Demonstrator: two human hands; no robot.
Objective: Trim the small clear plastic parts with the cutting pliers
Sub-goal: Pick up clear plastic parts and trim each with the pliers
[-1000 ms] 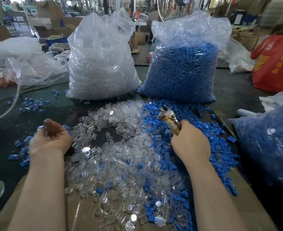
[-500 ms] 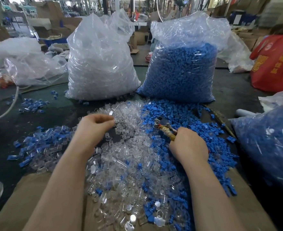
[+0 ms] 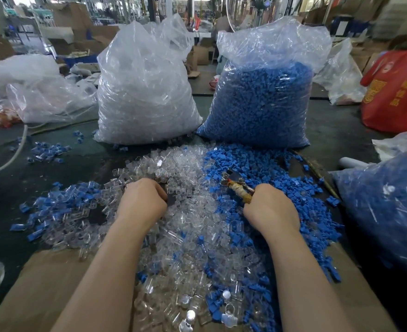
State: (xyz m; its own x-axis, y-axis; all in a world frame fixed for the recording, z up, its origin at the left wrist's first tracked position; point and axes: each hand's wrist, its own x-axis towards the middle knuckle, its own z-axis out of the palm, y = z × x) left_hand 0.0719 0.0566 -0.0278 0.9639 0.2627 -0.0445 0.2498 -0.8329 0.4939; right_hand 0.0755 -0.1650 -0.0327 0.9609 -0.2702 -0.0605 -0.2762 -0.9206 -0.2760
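Note:
A heap of small clear plastic parts (image 3: 188, 226) covers the middle of the table, with loose blue parts (image 3: 264, 164) along its right side. My left hand (image 3: 142, 202) rests knuckles-up on the clear heap, fingers curled down into it; the fingertips are hidden, so what they hold is unseen. My right hand (image 3: 270, 208) grips the taped handles of the cutting pliers (image 3: 234, 184). The plier jaws point up and left over the edge of the blue parts, a little to the right of my left hand.
A big bag of clear parts (image 3: 147, 92) and a big bag of blue parts (image 3: 262, 99) stand behind the heap. A mixed blue-and-clear pile (image 3: 61, 207) lies left. Another blue bag (image 3: 384, 212) and a red bag (image 3: 399, 92) sit right. Cardboard (image 3: 42, 283) lines the near edge.
My left hand swung from the left pile, palm up, over to the clear heap and curled down into it. My right hand lowered the pliers slightly toward the table.

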